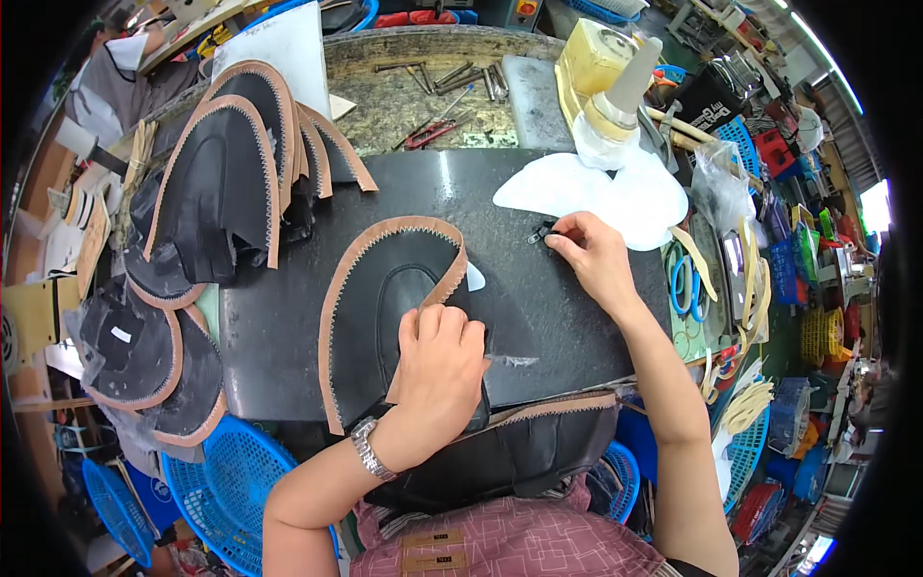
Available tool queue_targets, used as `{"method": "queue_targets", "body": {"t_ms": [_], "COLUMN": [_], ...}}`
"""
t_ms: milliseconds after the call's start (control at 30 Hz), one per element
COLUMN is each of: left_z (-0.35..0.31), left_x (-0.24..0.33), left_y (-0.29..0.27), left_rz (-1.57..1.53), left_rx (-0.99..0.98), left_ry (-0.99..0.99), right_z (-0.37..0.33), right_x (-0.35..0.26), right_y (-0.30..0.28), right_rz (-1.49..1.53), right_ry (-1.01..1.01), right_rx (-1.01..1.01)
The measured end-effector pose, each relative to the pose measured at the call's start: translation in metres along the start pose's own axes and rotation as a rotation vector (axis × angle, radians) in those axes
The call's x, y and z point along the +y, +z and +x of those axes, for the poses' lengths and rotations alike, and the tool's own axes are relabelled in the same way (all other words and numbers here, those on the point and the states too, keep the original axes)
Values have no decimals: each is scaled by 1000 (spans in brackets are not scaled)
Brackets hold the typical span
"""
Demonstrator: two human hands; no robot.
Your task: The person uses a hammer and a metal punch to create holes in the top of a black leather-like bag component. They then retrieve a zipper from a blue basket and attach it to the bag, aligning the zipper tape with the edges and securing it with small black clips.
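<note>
A black leather shoe upper (375,288) with a tan, zigzag-edged border lies on the dark work slab. My left hand (442,365) is closed on its near right part, fingers curled over the leather, hiding what is under them. To the right, my right hand (591,252) pinches a small black thing (540,234) with a shiny bit at its end. It is too small to name. Just beyond that hand lies a white rounded sheet (538,183). Another black upper with a tan edge (538,433) rests across my lap, below the slab's near edge.
Several similar uppers (207,183) are piled at the left. A pale cone (635,77) stands on the white sheet, beside a yellowish block (596,53). Blue-handled scissors (685,287) lie at the right. Metal punches (471,77) lie behind. Blue baskets (226,481) stand below left.
</note>
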State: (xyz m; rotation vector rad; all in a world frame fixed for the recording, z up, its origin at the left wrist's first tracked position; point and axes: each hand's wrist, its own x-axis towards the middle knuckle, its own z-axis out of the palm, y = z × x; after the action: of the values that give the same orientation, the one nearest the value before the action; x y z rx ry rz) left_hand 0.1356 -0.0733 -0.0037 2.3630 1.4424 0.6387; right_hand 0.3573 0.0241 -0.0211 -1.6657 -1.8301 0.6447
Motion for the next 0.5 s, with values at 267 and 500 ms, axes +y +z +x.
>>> {"method": "queue_targets", "body": {"t_ms": [267, 500], "left_z": [6, 1], "left_x": [-10, -23], "left_y": [2, 5], "left_rz": [-151, -375], "left_rx": [-3, 26], "left_ry": [-113, -130], "right_z": [-64, -59], "right_x": [-49, -46], "right_y": [10, 21], "right_rz": [595, 529], "right_ry": [212, 62], "right_rx": [-454, -421]}}
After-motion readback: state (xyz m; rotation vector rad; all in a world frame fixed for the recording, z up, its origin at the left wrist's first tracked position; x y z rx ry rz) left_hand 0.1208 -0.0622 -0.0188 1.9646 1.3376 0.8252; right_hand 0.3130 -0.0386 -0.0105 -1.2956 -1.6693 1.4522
